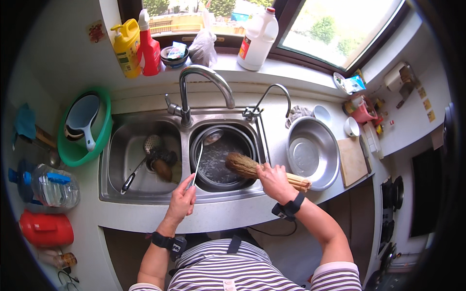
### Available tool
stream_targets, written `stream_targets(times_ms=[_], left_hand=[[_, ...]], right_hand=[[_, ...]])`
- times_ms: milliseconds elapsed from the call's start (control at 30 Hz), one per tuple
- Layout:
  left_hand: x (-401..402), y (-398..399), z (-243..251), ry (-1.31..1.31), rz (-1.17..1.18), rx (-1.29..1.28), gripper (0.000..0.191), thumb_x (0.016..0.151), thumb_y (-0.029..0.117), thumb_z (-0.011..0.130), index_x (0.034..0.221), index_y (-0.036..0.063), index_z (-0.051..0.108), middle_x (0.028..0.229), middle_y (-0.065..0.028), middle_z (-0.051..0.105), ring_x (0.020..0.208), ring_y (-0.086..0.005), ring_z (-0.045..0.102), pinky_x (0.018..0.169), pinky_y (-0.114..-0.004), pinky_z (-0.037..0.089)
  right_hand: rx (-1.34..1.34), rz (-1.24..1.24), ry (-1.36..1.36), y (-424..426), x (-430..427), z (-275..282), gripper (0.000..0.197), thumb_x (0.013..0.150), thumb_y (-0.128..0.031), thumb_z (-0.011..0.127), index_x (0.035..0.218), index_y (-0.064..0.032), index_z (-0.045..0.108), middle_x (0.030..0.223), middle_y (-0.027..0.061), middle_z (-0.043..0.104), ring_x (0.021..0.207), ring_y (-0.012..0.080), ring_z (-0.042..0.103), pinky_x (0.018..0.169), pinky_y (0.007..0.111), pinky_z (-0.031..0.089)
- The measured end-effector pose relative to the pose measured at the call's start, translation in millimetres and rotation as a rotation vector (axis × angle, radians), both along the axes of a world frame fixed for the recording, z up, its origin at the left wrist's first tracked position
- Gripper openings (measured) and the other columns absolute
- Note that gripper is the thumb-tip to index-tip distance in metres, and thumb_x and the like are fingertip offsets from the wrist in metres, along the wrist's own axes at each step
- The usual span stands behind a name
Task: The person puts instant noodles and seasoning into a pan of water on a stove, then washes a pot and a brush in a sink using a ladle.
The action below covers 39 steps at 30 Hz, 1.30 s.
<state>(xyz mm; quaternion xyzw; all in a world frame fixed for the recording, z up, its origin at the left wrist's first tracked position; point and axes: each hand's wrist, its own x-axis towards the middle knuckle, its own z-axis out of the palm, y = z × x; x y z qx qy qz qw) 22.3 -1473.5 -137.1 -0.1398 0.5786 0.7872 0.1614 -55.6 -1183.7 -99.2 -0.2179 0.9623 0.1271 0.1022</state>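
My left hand grips the handle of a metal ladle, whose bowl is over the far side of a round dark pot. The pot sits in the right sink basin and holds water with foam or bubbles on it. In my right hand is a bundled-straw pot brush, its bristle end above the water and its stalk ends pointing right. In the left basin lie a slotted skimmer with a black-and-steel handle, a brown oblong thing and dark matter around the drain.
A tall chrome faucet arches behind the basins, with a thinner tap to its right. A steel bowl and cutting board stand right. Left are a green basin, plastic bottle and red jug. Bottles line the sill.
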Motion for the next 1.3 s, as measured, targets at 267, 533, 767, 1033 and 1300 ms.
stream_targets(times_ms=[267, 533, 767, 1033, 1300], left_hand=[[-20, 1, -31, -0.020, -0.069, -0.173, 0.041, 0.094, 0.014, 0.048, 0.135, 0.0082, 0.046, 0.056, 0.0018, 0.045, 0.037, -0.0051, 0.037, 0.033, -0.023, 0.030], [-56, 4, -89, 0.094, -0.237, -0.659, 0.043, 0.090, 0.022, 0.051, 0.130, 0.0053, 0.049, 0.079, -0.0160, 0.065, 0.071, -0.0257, 0.064, 0.068, -0.037, 0.052], [-67, 29, -84, 0.192, -0.309, -1.002, 0.042, 0.091, 0.026, 0.047, 0.127, 0.0052, 0.052, 0.109, -0.0270, 0.060, 0.103, -0.0421, 0.057, 0.091, -0.045, 0.045], [-50, 23, -70, 0.123, -0.434, -0.989, 0.040, 0.090, 0.022, 0.047, 0.126, 0.0038, 0.054, 0.106, -0.0280, 0.061, 0.101, -0.0425, 0.058, 0.090, -0.044, 0.046], [-18, 35, -35, 0.184, -0.591, -1.136, 0.038, 0.090, 0.020, 0.046, 0.124, 0.0039, 0.054, 0.099, -0.0276, 0.062, 0.093, -0.0443, 0.059, 0.085, -0.050, 0.046]], right_hand=[[-0.360, -0.191, 0.111, 32, 65, 74, 0.049, 0.076, -0.004, 0.059, 0.124, -0.0047, 0.051, 0.099, 0.0153, 0.057, 0.082, 0.0337, 0.058, 0.072, 0.044, 0.045], [-0.591, -0.589, 0.324, 99, 102, 93, 0.049, 0.082, -0.001, 0.056, 0.130, 0.0006, 0.045, 0.107, 0.0211, 0.054, 0.094, 0.0387, 0.058, 0.079, 0.044, 0.047], [-0.494, -0.724, 0.403, 134, 77, 65, 0.048, 0.084, -0.003, 0.056, 0.130, 0.0005, 0.044, 0.107, 0.0216, 0.053, 0.094, 0.0397, 0.058, 0.080, 0.044, 0.047], [-0.473, -0.786, 0.429, 144, 45, 39, 0.046, 0.081, -0.002, 0.061, 0.125, -0.0035, 0.049, 0.100, 0.0191, 0.055, 0.092, 0.0380, 0.059, 0.078, 0.045, 0.048], [-0.391, -0.795, 0.386, 159, 30, 12, 0.043, 0.077, -0.004, 0.065, 0.118, -0.0096, 0.053, 0.099, 0.0170, 0.058, 0.088, 0.0383, 0.061, 0.076, 0.047, 0.050]])
